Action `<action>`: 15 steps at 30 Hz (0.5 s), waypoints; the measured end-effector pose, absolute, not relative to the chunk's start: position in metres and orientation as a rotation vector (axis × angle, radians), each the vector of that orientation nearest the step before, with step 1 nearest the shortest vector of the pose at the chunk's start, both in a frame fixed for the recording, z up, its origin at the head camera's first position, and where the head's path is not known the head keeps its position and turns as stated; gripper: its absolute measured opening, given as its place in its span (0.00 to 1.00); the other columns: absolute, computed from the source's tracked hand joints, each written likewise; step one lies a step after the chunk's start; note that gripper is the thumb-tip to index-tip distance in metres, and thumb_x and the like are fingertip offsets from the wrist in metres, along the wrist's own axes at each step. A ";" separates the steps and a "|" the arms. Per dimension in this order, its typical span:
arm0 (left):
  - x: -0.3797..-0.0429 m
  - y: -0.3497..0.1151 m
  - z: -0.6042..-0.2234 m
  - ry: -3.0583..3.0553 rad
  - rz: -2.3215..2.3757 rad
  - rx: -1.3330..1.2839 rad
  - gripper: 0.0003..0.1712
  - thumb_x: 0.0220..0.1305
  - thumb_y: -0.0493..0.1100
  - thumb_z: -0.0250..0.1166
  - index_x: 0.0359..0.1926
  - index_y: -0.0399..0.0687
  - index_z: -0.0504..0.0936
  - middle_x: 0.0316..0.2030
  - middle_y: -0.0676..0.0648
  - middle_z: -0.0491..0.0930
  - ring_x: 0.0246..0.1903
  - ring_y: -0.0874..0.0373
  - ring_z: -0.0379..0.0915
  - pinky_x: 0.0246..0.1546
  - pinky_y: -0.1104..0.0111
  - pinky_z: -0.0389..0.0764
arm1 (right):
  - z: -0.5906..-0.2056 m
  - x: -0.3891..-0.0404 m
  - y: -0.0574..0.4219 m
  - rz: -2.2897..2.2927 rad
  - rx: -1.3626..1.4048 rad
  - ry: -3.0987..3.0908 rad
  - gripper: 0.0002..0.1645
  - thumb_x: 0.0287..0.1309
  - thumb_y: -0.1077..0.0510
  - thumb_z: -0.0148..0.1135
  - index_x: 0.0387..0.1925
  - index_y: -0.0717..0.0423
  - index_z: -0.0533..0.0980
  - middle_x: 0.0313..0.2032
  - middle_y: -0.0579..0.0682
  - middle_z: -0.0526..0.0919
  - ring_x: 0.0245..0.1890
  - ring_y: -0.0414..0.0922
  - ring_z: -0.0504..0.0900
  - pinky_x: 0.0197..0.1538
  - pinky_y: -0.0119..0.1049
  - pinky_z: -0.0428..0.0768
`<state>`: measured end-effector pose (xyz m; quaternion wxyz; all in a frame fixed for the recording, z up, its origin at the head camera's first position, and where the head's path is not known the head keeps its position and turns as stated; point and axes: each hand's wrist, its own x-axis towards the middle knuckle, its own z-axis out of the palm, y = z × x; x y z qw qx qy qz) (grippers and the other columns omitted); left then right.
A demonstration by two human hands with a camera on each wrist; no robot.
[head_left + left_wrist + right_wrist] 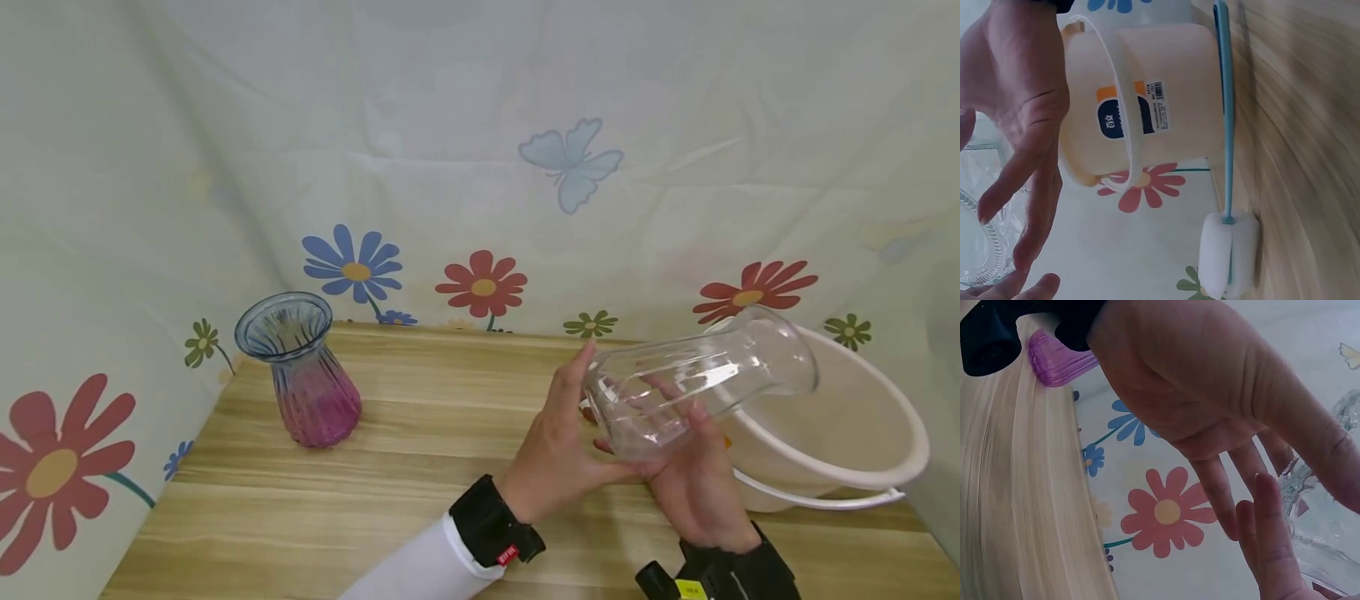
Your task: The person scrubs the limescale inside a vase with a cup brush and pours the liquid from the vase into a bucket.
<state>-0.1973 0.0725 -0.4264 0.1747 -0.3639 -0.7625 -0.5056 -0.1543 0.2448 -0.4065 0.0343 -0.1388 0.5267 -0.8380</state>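
Note:
A clear glass vase [697, 375] is held on its side above the table, its flared mouth pointing right over the bucket's rim. My left hand [558, 442] grips it round the base end, thumb and fingers spread to either side. From below, my right hand [697, 483] holds the body, with its thumb on the near side and fingers showing through the glass behind. The vase's ridged base [985, 244] appears at the edge of the left wrist view. In the right wrist view, the glass [1329, 537] is partly hidden by fingers.
A cream bucket [832, 467] with a white handle stands at the right. A sponge brush [1229, 253] with a teal handle lies on the wooden table [420, 400] beside it. At the left stands a blue-and-pink glass vase [315, 392]. A flowered curtain [450, 183] hangs behind.

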 end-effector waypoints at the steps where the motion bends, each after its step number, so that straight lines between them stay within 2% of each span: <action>1: -0.198 0.074 -0.425 -2.159 -1.432 -1.032 0.82 0.41 0.53 0.88 0.82 0.54 0.35 0.75 0.45 0.57 0.70 0.54 0.63 0.64 0.68 0.77 | -0.406 -0.155 0.246 -2.584 -0.442 1.606 0.37 0.77 0.35 0.42 0.78 0.43 0.50 0.72 0.49 0.67 0.66 0.45 0.77 0.60 0.52 0.82; 4: -0.198 0.078 -0.421 -2.149 -1.426 -1.028 0.80 0.42 0.51 0.88 0.82 0.53 0.37 0.75 0.45 0.58 0.71 0.54 0.64 0.66 0.67 0.75 | -0.407 -0.156 0.251 -2.618 -0.487 1.519 0.41 0.77 0.34 0.43 0.80 0.39 0.43 0.75 0.47 0.61 0.68 0.44 0.75 0.60 0.49 0.82; 7: -0.199 0.083 -0.416 -2.105 -1.439 -1.036 0.77 0.43 0.50 0.88 0.82 0.51 0.41 0.73 0.44 0.62 0.65 0.55 0.69 0.58 0.75 0.78 | -0.406 -0.157 0.255 -2.643 -0.518 1.429 0.42 0.77 0.32 0.39 0.81 0.37 0.40 0.77 0.47 0.58 0.68 0.44 0.74 0.59 0.46 0.83; 10: -0.202 0.088 -0.410 -2.054 -1.469 -1.052 0.74 0.43 0.49 0.87 0.81 0.50 0.46 0.71 0.45 0.65 0.63 0.56 0.70 0.56 0.79 0.77 | -0.406 -0.157 0.257 -2.689 -0.518 1.332 0.44 0.75 0.28 0.38 0.81 0.38 0.41 0.77 0.46 0.60 0.68 0.43 0.74 0.60 0.42 0.83; 11: -0.202 0.090 -0.408 -2.039 -1.463 -1.056 0.73 0.43 0.49 0.87 0.81 0.50 0.47 0.72 0.45 0.66 0.65 0.56 0.70 0.59 0.77 0.76 | -0.406 -0.158 0.258 -2.711 -0.538 1.269 0.44 0.75 0.28 0.38 0.81 0.38 0.41 0.77 0.46 0.60 0.69 0.43 0.74 0.61 0.41 0.82; 15: -0.204 0.097 -0.402 -1.991 -1.475 -1.071 0.71 0.43 0.48 0.87 0.81 0.49 0.50 0.74 0.46 0.65 0.66 0.56 0.71 0.60 0.75 0.76 | -0.406 -0.160 0.261 -2.768 -0.613 1.009 0.47 0.75 0.28 0.40 0.82 0.44 0.43 0.76 0.50 0.64 0.70 0.46 0.75 0.65 0.38 0.79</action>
